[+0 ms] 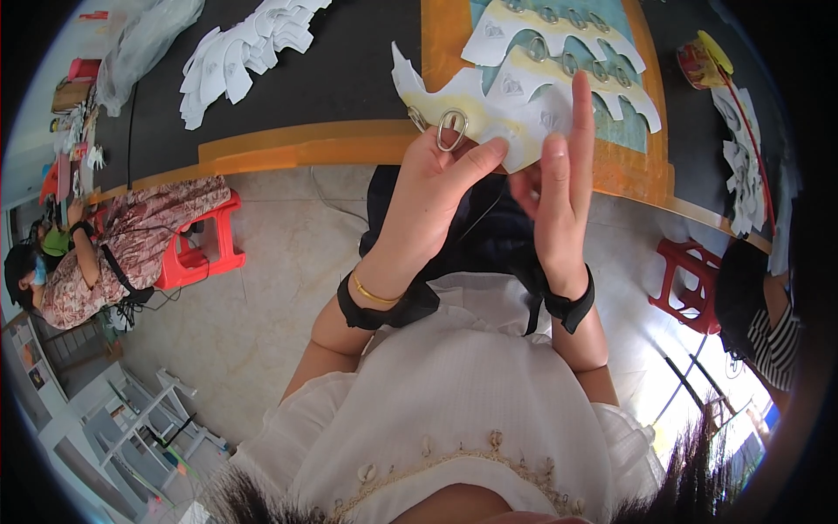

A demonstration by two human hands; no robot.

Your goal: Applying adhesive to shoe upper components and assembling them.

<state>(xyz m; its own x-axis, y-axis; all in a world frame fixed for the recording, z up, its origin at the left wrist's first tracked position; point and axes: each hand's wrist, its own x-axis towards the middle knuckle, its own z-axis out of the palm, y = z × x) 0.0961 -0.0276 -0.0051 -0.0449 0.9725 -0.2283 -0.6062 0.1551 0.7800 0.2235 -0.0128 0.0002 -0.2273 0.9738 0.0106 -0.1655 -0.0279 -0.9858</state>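
White and wavy-edged, one cut piece (471,112) is held over the orange-taped near edge of the table (279,147), clamped between thumb and fingers of the left hand (441,179), while the right hand (560,205) has thumb and index finger apart at its right end.

Black table (371,92), orange-taped edge (305,147); stacked white pieces (249,52), clear plastic (144,57), teal sheet (616,131)

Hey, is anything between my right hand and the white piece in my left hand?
Nothing visible. Your right hand is at the right end of the white piece; whether it touches is unclear.
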